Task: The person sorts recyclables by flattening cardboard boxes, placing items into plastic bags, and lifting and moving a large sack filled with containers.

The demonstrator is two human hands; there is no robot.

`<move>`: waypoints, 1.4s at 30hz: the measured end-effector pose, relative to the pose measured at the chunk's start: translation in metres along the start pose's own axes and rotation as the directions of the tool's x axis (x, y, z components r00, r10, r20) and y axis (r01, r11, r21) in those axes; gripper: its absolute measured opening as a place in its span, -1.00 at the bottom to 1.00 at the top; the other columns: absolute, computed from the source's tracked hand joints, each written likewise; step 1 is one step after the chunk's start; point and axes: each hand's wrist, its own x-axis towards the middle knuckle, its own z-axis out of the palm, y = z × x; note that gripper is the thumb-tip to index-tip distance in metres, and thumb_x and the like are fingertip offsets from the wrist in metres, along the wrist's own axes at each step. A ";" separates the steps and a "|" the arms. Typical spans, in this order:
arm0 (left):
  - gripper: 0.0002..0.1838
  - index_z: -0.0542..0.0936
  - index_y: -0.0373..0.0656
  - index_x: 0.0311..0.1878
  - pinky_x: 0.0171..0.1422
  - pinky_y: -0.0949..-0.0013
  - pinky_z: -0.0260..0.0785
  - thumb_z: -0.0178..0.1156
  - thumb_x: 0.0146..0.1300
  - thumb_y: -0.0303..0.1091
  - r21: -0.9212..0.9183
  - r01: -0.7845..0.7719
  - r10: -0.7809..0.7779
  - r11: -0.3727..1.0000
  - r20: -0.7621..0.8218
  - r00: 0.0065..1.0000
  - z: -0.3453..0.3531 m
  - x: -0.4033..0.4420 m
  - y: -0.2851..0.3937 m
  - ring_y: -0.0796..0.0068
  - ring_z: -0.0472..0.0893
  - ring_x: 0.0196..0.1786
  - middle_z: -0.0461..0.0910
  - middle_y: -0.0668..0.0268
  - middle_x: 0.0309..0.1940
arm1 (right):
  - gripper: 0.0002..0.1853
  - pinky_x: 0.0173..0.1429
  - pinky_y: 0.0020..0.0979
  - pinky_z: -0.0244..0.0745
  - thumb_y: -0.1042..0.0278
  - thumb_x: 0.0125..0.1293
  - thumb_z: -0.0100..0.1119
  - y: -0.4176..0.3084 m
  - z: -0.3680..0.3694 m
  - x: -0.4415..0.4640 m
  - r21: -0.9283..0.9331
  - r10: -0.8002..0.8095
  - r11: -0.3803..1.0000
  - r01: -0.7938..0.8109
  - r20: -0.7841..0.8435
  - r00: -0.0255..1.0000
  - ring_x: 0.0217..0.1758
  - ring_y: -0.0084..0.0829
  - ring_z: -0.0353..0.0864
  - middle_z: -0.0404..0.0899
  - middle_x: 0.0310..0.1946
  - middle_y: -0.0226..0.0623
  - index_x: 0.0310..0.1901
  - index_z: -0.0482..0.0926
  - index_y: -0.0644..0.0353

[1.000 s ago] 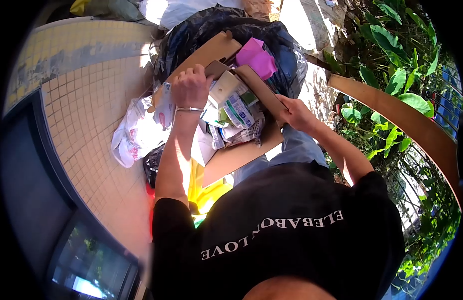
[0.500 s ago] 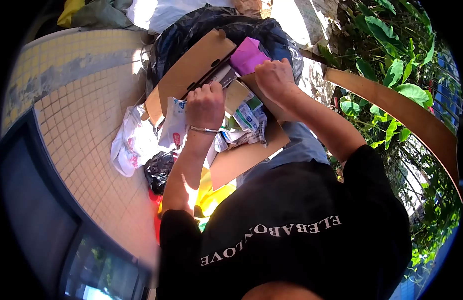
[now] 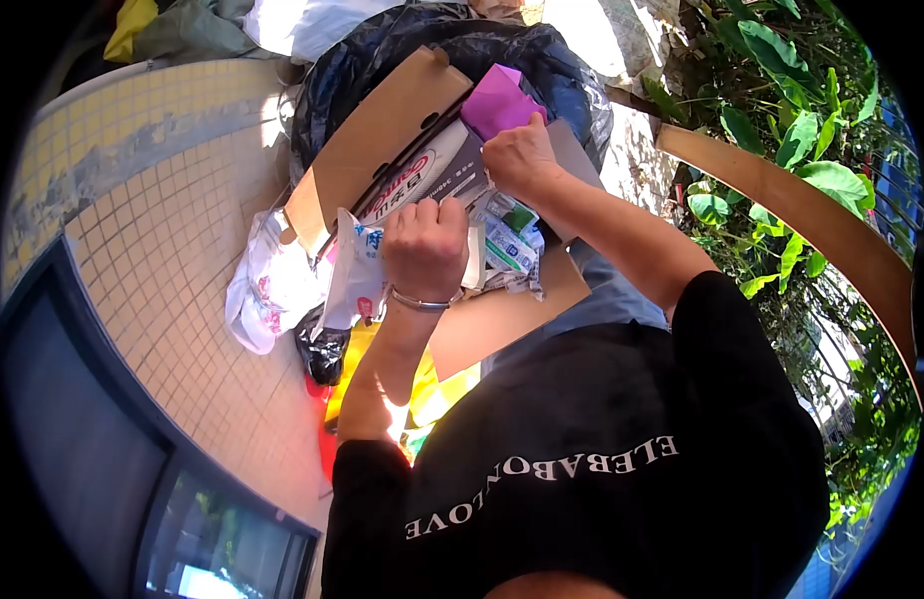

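Observation:
A purple-grey printed carton [image 3: 460, 158] with a white oval and red lettering lies inside an open cardboard box [image 3: 507, 311]. My left hand [image 3: 424, 250], a bracelet at its wrist, is closed at the carton's near left edge; its fingertips are partly hidden. Beside it hangs a white printed plastic bag [image 3: 354, 272]. My right hand [image 3: 522, 158] is closed at the carton's right end, just below a pink-purple paper piece [image 3: 500, 102]. Crumpled green-and-white wrappers [image 3: 512, 240] lie in the box between my hands.
A black plastic bag [image 3: 332, 85] stands behind the box. White [image 3: 267, 290] and small black [image 3: 324, 344] bags sit at left, beside a tiled wall [image 3: 173, 200]. Yellow plastic [image 3: 442, 394] lies below the box. A curved brown strip [image 3: 781, 190] and leafy plants [image 3: 831, 185] stand at right.
The carton's printed face has come into view between my hands. My left hand has moved slightly right and nearer my body; my right hand has shifted left and slightly down.

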 end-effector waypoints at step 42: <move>-0.82 0.56 -0.20 -0.26 0.28 0.27 0.25 0.22 0.01 -0.48 -0.552 0.116 0.183 0.826 0.457 0.871 0.021 0.066 -0.099 0.16 0.34 0.27 0.44 0.23 0.13 | -0.80 -0.08 -0.28 0.32 0.35 0.03 0.14 0.034 -0.029 -0.074 0.284 -0.171 0.918 0.277 -0.345 0.923 -0.55 -0.27 0.51 0.48 -0.71 -0.29 -0.67 0.43 0.16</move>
